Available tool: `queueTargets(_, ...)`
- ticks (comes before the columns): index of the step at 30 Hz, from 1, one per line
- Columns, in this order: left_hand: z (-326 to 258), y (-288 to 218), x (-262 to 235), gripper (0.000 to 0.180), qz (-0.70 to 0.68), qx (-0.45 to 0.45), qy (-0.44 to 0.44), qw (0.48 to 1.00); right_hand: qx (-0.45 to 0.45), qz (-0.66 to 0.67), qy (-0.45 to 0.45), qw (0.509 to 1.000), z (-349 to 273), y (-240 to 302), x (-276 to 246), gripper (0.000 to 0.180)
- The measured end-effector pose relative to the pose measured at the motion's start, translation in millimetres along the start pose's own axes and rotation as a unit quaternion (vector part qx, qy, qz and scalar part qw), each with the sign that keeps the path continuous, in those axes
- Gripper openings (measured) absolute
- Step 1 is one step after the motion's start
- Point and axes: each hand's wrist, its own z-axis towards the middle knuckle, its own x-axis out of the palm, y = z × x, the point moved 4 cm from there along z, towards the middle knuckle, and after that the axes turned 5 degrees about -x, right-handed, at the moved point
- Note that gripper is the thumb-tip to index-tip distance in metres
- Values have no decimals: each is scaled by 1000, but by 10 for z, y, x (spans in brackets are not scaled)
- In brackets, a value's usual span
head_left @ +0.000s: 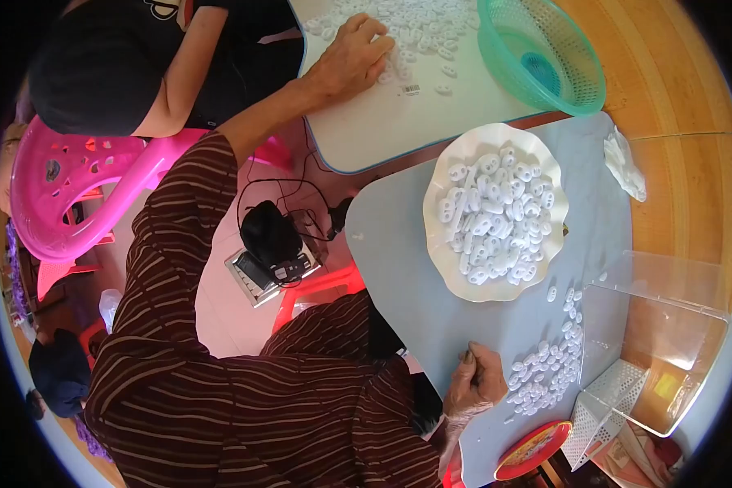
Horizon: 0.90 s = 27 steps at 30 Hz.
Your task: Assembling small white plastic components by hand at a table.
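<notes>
My left hand (351, 63) reaches far across to the white table, its fingers bent but apart on loose white pieces (431, 24). These are small oval plastic parts, many with two hole-like marks. My right hand (477, 381) rests on the grey table (398, 236) with thumb and fingers curled together; whether anything is inside does not show. Just right of it lies a spread of the same white pieces (545, 374). Beyond it stands a cream bowl with a wavy rim (441, 268), heaped with more of them.
A green mesh basket (581, 89) sits at the white table's right end. A clear plastic box (667, 309), white perforated basket (602, 423) and red round tray (533, 450) stand lower right. Another person in dark clothing (98, 73) leans beside a pink chair (41, 195).
</notes>
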Motion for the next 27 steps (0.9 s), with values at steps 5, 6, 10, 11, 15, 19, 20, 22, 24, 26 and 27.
queueTargets(5, 316, -14, 65, 19, -51, 34, 8, 998, -10, -16, -3, 1000, 0, 47, -24, 15)
queueTargets(6, 334, 9, 88, 19, -52, 35, 8, 998, -10, -16, -4, 1000, -2, 50, -21, 15)
queueTargets(10, 265, -27, 41, 18, -83, 55, 46, 994, -22, -25, -7, 999, 11, 35, -8, 14)
queueTargets(11, 210, -10, -15, 18, -87, 43, 44, 994, -28, -23, -7, 999, 16, 26, 2, 14)
queueTargets(15, 18, 165, -147, 19, -53, 23, 28, 998, -20, -8, -5, 1000, 18, 59, -5, 12)
queueTargets(19, -23, 113, -328, 17, -45, -2, -14, 999, -18, -15, 3, 1000, 19, 58, -16, 12)
queueTargets(20, -3, 102, -329, 16, -45, -4, -15, 999, -18, -20, 5, 1000, 19, 73, -30, 13)
queueTargets(22, -41, 121, -268, 16, -43, 16, 2, 999, -21, -18, 7, 1000, 13, 53, -28, 13)
queueTargets(24, -50, 84, -219, 15, -44, 38, 19, 998, -22, -19, 6, 1000, 10, 49, -29, 13)
queueTargets(26, -24, -20, -185, 15, -60, 53, 12, 997, -23, -21, -2, 1000, 8, 61, -36, 13)
queueTargets(27, -34, 3, -193, 15, -57, 51, 13, 997, -24, -18, 1, 1000, 10, 54, -22, 13)
